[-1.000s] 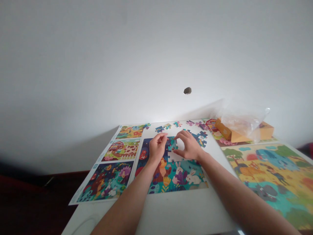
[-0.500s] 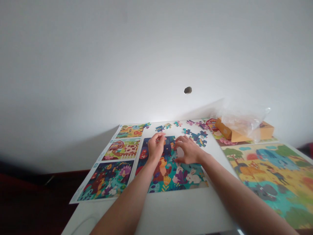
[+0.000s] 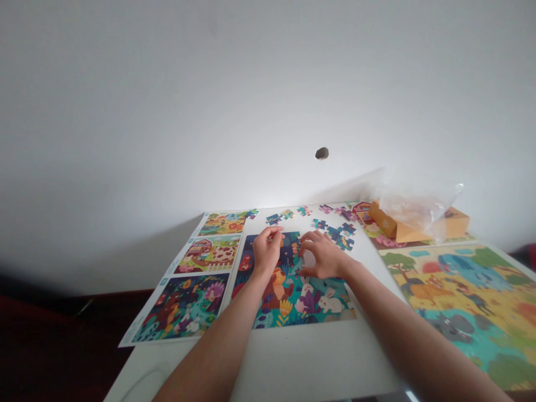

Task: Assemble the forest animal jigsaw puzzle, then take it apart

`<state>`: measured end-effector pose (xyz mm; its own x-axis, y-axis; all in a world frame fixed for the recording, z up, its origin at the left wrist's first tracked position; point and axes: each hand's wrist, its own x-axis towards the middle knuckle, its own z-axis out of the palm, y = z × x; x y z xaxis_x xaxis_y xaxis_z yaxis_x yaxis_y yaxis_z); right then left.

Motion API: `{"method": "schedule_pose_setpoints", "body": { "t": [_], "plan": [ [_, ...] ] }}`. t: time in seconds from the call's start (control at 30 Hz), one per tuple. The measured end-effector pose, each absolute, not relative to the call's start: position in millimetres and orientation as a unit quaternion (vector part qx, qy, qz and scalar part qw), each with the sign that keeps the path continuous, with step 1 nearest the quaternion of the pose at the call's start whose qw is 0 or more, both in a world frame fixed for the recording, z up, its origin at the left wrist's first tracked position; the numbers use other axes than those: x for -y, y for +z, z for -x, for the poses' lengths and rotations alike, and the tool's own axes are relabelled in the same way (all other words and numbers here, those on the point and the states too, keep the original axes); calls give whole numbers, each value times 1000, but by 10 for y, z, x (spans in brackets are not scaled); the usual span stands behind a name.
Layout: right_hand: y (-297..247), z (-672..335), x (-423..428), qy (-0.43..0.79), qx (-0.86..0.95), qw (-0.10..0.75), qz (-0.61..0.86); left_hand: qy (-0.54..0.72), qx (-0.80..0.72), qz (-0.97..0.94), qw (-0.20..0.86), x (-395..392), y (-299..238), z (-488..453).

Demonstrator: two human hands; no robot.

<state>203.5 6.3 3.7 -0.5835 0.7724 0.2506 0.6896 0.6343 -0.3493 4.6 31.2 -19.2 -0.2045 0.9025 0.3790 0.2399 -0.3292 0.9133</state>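
A partly built jigsaw puzzle [image 3: 293, 296] with rabbits and flowers lies flat in the middle of the white table [image 3: 293, 357]. My left hand [image 3: 267, 252] rests on its upper left part, its fingers curled against the thumb; whatever they hold is hidden. My right hand [image 3: 325, 255] lies beside it on the upper middle of the puzzle, fingers bent and apart, with the fingertips pressing down on the pieces around a small white gap [image 3: 309, 258]. Several loose puzzle pieces [image 3: 335, 230] lie scattered just beyond both hands.
A sheet of small reference pictures [image 3: 196, 279] lies left of the puzzle. A large finished animal puzzle [image 3: 464, 296] covers the right side. An orange box [image 3: 419, 226] under a clear plastic bag [image 3: 419, 204] stands at the back right, against the white wall.
Both hands lowered a teal piece they held above the puzzle down into it. The large white gap in the puzzle has shrunk. My right hand flattened onto the pieces.
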Motion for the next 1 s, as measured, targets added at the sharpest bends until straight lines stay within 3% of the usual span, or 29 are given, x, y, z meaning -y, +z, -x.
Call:
{"method": "schedule_pose_setpoints", "body": {
  "t": [1.0],
  "plan": [
    [85,-2048,-37,118,889,187,400,589,-507,-560,288,-328,-221,-45]
  ]
}}
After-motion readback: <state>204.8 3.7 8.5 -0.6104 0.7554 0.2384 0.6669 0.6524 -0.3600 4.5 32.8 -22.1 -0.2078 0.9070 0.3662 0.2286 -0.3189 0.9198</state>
